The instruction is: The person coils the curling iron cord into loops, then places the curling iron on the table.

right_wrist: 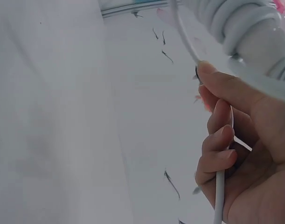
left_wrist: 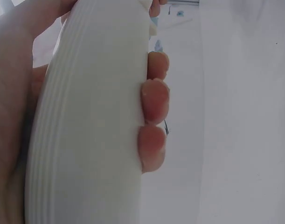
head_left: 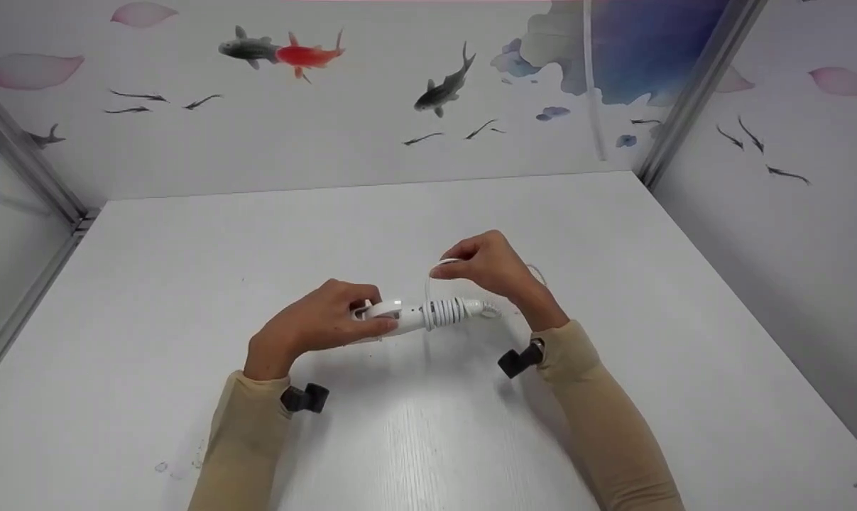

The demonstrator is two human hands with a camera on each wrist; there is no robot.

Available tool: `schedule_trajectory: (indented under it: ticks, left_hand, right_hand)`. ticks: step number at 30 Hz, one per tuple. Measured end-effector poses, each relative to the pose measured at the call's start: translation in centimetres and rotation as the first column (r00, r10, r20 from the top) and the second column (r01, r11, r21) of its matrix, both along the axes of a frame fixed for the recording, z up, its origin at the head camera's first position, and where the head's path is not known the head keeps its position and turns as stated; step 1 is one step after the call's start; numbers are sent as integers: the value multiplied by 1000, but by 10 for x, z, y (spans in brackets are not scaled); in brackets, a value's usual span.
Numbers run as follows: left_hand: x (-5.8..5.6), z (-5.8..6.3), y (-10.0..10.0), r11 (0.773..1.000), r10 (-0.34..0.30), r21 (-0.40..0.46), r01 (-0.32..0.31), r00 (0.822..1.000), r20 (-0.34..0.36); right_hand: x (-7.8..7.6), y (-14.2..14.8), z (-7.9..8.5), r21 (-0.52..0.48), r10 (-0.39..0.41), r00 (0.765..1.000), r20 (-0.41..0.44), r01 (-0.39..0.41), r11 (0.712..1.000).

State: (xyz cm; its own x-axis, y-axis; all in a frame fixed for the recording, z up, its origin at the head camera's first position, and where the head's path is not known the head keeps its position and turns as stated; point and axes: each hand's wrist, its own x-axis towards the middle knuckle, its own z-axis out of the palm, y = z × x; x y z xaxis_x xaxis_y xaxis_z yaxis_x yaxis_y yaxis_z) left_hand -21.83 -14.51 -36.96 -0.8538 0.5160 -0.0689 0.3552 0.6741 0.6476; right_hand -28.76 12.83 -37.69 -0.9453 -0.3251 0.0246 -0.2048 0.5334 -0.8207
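A long white corded appliance (head_left: 412,319) is held at table height in the head view, its power cord (head_left: 445,313) wound in several coils round its narrow right part. My left hand (head_left: 325,316) grips the thicker body; in the left wrist view, fingertips (left_wrist: 155,102) curl round the edge of the smooth white body (left_wrist: 100,112), which has fine ridges along one side. Raised just above the coils, my right hand (head_left: 492,264) pinches the cord between thumb and forefinger. The right wrist view shows the cord (right_wrist: 220,191) running through its curled fingers, with the coils (right_wrist: 226,23) close above.
A white table (head_left: 400,440) lies beneath both hands. White panels with painted fish (head_left: 442,89) stand at its back and sides, joined by metal posts (head_left: 698,92). Small black cameras (head_left: 306,399) are strapped to both wrists, over tan sleeves (head_left: 247,433).
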Motion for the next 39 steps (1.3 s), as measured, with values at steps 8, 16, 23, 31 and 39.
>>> schedule_trajectory:
  ticks: [8,16,23,31,39]
  left_hand:
    - [0,-1,5,997,6,-74,-6,1000,-8]
    - [-1,-3,6,986,70,-149,-75,997,-40]
    - [-4,-3,5,981,90,-166,-97,995,-53]
    - [-6,-4,3,978,127,-158,-135,990,-60]
    - [-7,-2,-5,974,180,-129,-189,981,-78]
  right_hand:
    - [14,-8,15,1,135,977,-164,-136,991]
    - [22,-12,19,-43,148,975,-168,-157,987]
    - [26,-14,21,-27,190,966,-177,-198,980]
    - [31,-16,21,-15,283,942,-182,-291,957]
    - [32,-17,22,-10,306,938,-164,-312,950]
